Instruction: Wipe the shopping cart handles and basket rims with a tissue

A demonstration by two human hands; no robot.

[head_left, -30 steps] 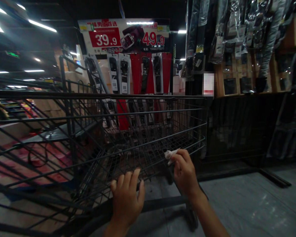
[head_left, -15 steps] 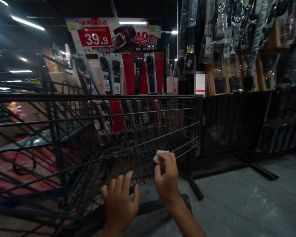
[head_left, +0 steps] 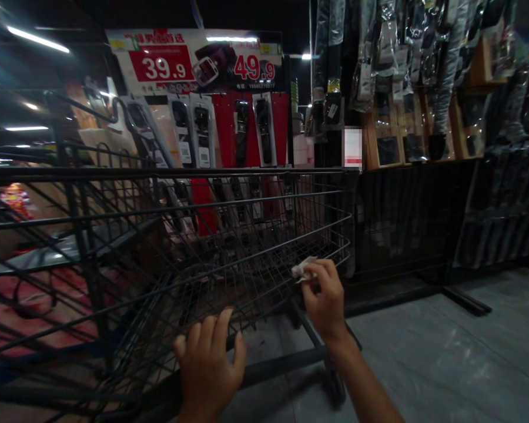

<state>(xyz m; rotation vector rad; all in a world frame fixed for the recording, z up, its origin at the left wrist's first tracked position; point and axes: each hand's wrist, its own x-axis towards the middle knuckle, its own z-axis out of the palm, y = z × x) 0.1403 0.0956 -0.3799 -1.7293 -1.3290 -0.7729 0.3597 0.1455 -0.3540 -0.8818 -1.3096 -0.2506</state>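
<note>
A dark wire shopping cart (head_left: 247, 202) fills the left and middle of the head view, its side turned to me. My left hand (head_left: 209, 358) is closed around the lower edge of the cart, fingers pointing up and the thumb on the right; a dark bar shows between thumb and forefinger. My right hand (head_left: 326, 296) pinches a crumpled white tissue (head_left: 304, 269) against the lower side wires near the cart's right end. Part of the tissue is hidden behind the fingers.
Behind the cart, packaged belts (head_left: 203, 126) hang beneath a price sign (head_left: 194, 61). A dark rack (head_left: 405, 229) with wrapped belts and wooden boxes stands at right, its foot (head_left: 467, 301) on the grey tiled floor (head_left: 441, 352). A pinkish surface (head_left: 48, 311) shows through the wires at left.
My right hand has moved right along the cart's lower wires with the tissue. My left hand stays on the lower edge. The view has shifted slightly.
</note>
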